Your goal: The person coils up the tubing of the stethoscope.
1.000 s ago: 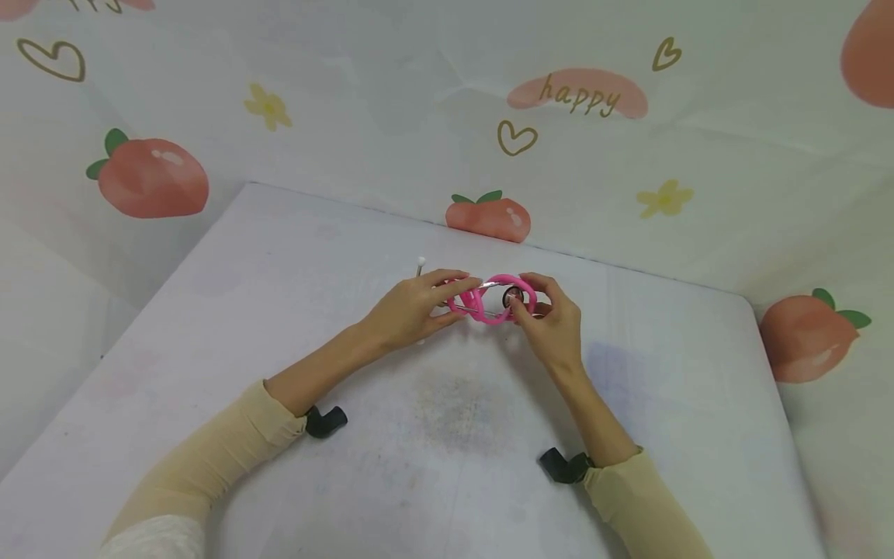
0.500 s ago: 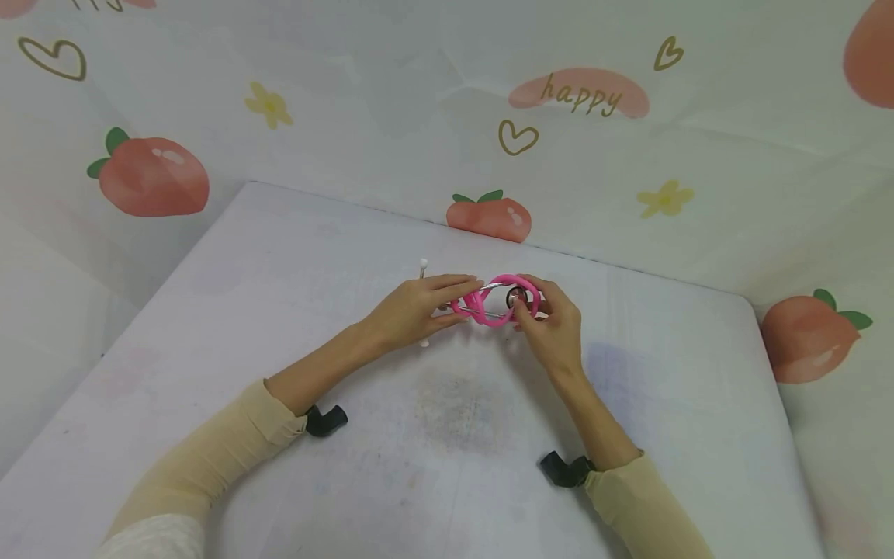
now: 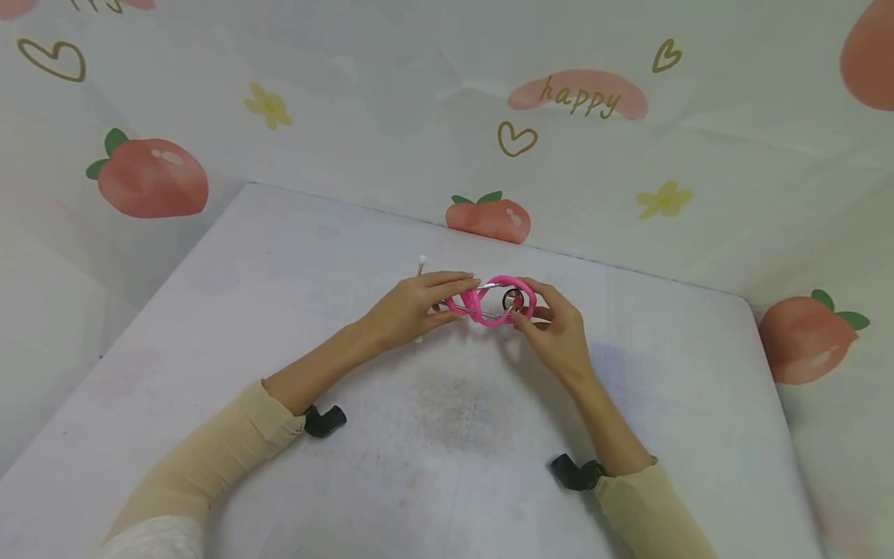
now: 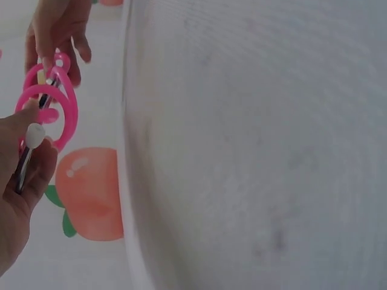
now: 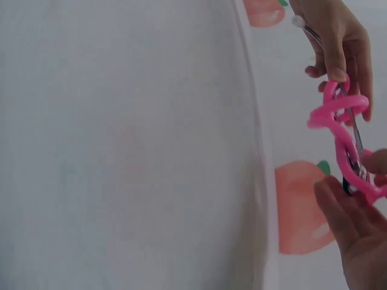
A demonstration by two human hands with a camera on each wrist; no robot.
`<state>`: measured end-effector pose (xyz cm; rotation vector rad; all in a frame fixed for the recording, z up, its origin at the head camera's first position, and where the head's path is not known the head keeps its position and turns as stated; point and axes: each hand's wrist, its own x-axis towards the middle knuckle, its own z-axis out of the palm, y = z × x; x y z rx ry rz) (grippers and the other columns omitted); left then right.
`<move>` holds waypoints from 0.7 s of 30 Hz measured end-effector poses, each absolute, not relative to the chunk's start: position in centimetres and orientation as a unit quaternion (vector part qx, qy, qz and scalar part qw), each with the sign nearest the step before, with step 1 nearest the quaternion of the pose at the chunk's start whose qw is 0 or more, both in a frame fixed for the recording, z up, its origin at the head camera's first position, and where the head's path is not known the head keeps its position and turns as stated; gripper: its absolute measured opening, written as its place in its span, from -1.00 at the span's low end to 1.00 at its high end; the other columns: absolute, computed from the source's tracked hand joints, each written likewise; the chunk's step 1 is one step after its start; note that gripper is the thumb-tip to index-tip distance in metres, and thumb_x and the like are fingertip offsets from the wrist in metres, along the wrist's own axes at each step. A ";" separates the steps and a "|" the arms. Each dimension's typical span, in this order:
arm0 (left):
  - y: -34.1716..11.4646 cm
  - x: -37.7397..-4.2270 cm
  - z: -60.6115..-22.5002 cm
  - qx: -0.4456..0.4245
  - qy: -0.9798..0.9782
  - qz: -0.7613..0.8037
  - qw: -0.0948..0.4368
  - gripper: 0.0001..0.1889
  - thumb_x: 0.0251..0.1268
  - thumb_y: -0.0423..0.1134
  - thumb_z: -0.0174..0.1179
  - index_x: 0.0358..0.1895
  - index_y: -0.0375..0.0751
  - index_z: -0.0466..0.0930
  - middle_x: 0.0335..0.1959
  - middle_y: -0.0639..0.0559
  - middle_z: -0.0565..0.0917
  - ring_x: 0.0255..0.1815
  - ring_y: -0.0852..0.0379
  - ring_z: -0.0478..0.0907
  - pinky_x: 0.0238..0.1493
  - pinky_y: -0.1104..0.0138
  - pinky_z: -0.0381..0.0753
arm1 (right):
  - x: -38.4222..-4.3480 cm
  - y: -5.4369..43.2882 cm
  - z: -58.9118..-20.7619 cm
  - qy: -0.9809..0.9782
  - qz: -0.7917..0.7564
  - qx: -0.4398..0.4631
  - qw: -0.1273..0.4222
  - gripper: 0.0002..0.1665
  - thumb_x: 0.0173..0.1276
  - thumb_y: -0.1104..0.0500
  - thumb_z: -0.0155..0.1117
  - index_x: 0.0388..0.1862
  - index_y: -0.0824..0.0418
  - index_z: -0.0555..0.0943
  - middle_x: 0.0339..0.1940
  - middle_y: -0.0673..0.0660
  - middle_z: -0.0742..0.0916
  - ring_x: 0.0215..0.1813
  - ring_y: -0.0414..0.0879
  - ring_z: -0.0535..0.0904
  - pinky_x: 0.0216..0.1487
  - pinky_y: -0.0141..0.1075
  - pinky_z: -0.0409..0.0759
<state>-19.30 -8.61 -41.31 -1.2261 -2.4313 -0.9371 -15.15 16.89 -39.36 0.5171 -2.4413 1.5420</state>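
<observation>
A stethoscope with coiled pink tubing [image 3: 473, 307] is held above the table between both hands in the head view. My left hand [image 3: 414, 309] grips its left end, around the metal ear tubes. One white ear tip [image 3: 422, 260] pokes out beyond that hand, and in the left wrist view the white tip [image 4: 35, 135] sits by the thumb. At the right end, my right hand [image 3: 561, 332] pinches the pink loop beside the round chest piece [image 3: 513, 300]. The right wrist view shows the pink tubing [image 5: 338, 115] twisted round the metal tubes; the right fingers partly hide the chest piece.
The white table [image 3: 363, 481] spreads below both arms, with its back edge against a peach-patterned wall covering [image 3: 391, 116]. A black angled piece [image 3: 325, 421] sits at the left wrist and another black piece [image 3: 576, 472] at the right wrist.
My right hand and forearm have shifted slightly right and down. The right thumb has slid lower, baring more of the chest piece. The left hand has hardly moved.
</observation>
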 end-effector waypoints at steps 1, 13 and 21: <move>-8.6 -19.4 -41.3 -0.422 -0.836 -0.326 0.132 -0.30 0.03 -0.29 0.53 0.33 -0.11 0.53 0.30 -0.03 0.55 -0.10 0.17 0.64 -0.17 0.42 0.67 | -15.4 17.3 -39.8 -0.828 0.520 0.187 0.096 -0.36 0.16 0.52 0.41 0.26 0.41 0.51 0.13 0.37 0.63 -0.09 0.29 0.72 -0.17 -0.40 0.68; -8.7 -20.0 -41.5 -0.424 -0.818 -0.361 0.141 -0.31 -0.01 -0.30 0.55 0.29 -0.18 0.55 0.27 -0.04 0.58 -0.11 0.16 0.57 -0.26 0.41 0.65 | -16.5 19.8 -42.1 -0.854 0.452 0.237 0.099 -0.15 0.05 0.40 0.57 0.37 0.18 0.50 0.14 0.15 0.67 -0.09 0.06 0.74 -0.19 -0.11 0.73; -8.4 -20.2 -41.5 -0.409 -0.823 -0.373 0.130 -0.29 -0.03 -0.30 0.56 0.30 -0.15 0.55 0.24 -0.03 0.59 -0.26 0.04 0.61 -0.26 0.39 0.65 | -16.4 20.5 -42.2 -0.865 0.441 0.210 0.110 -0.24 0.07 0.26 0.61 0.31 0.16 0.57 0.11 0.11 0.71 -0.12 -0.01 0.73 -0.20 -0.12 0.74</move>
